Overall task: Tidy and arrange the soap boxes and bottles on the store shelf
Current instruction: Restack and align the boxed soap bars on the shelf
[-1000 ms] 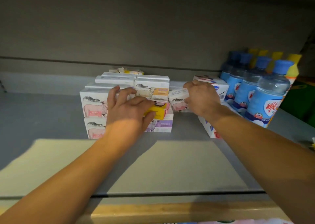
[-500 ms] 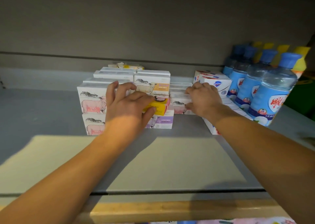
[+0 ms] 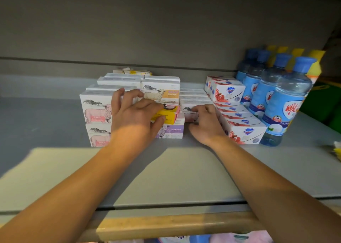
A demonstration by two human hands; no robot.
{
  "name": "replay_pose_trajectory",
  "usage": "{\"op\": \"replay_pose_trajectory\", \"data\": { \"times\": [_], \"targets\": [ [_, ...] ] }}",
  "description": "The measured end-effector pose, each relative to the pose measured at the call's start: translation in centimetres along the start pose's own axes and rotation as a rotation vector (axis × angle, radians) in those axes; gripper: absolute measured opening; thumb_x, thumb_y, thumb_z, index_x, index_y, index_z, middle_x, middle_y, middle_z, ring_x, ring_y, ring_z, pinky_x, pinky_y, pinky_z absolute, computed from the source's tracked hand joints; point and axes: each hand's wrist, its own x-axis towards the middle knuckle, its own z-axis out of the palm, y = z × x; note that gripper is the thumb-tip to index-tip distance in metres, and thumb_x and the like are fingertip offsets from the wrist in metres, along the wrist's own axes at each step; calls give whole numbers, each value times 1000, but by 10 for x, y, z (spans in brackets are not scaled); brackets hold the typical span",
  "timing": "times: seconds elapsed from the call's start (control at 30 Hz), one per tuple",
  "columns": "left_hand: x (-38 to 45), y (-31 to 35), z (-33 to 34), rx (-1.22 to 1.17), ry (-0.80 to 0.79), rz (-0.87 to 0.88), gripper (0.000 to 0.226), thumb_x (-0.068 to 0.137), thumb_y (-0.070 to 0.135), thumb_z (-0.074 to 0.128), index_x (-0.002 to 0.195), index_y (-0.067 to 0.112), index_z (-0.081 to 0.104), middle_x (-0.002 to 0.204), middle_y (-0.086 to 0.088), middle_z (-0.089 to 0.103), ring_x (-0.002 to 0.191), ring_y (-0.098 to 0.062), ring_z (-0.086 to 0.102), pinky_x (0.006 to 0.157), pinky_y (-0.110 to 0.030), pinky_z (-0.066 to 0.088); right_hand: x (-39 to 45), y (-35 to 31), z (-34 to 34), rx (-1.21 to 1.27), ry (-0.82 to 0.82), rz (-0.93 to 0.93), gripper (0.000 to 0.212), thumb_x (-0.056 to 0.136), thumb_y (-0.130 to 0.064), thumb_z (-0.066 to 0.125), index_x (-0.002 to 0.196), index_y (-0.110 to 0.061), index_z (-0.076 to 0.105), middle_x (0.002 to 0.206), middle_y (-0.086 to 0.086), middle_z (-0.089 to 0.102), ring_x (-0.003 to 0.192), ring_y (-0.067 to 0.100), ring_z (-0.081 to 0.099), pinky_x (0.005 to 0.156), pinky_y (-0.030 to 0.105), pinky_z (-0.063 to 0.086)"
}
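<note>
Shelf point(image 3: 184, 169) before us, our left hand point(image 3: 134, 117) pinching yellow soap box point(image 3: 167, 114) atop purple box point(image 3: 172, 131), our right hand point(image 3: 204, 124) gripping pink-printed box point(image 3: 188, 111) beside red-white boxes point(image 3: 241, 124), blue bottles point(image 3: 284, 102) far right

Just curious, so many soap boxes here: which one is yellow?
The yellow box under the left hand, whose fingers curl round it, atop the purple-labelled box. The surrounding boxes are white with pink, orange or red pictures.
</note>
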Motion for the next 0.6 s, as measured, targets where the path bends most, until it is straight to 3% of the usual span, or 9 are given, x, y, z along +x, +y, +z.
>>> {"op": "replay_pose_trajectory", "data": {
  "times": [0.07,0.17,0.23,0.33,0.4,0.47,0.53,0.6],
  "targets": [
    [0,-1,0,-3,-6,-2,28,83,39,64,102,22,74,101,4,73,113,-32,52,111,-53,20,-1,0,-2,22,13,-11,54,89,-12,57,140,-24,46,145,2,33,131,19,42,101,19,33],
    [0,-1,0,-28,10,-3,32,82,37,64,108,21,72,103,3,73,113,-30,52,111,-50,18,-9,-9,-11,137,136,-121,45,91,-17,61,133,-31,53,136,-9,48,115,4,53,80,6,37],
    [1,-2,-2,-80,57,-11,34,79,32,67,110,18,71,105,2,72,111,-29,54,110,-46,20,-17,-20,-17,290,146,-234,44,87,-19,64,126,-36,56,128,-17,52,109,-8,53,82,7,41],
    [1,-4,-6,-171,139,-30,33,77,24,69,108,13,72,104,-1,72,105,-30,59,105,-42,28,-28,-38,-17,174,83,-404,54,76,-33,65,129,-37,56,127,-20,50,113,-10,44,89,-1,27],
    [1,-5,-11,-227,185,-48,31,78,20,67,107,10,73,103,-3,72,101,-32,59,99,-40,35,-24,-47,-11,40,-10,-385,68,78,-45,69,141,-33,45,142,-10,45,131,9,38,104,17,30],
    [2,-4,-16,-251,196,-52,30,78,17,66,107,8,73,103,-4,72,101,-33,59,95,-40,39,-20,-54,-5,-52,-72,-294,74,83,-49,67,147,-28,38,147,-2,44,134,21,37,110,35,34],
    [1,-2,-20,-257,182,-51,31,77,15,67,106,7,73,104,-4,73,101,-35,59,95,-41,43,-19,-57,-6,-68,-44,-253,67,84,-45,68,143,-25,44,141,1,51,127,24,44,106,38,39],
    [2,0,-25,-269,155,-58,31,78,16,64,106,6,73,105,-5,73,102,-35,59,95,-43,45,-23,-58,-12,-33,38,-252,58,82,-36,73,135,-25,53,133,-1,56,121,22,49,101,33,42]
  ]
}}
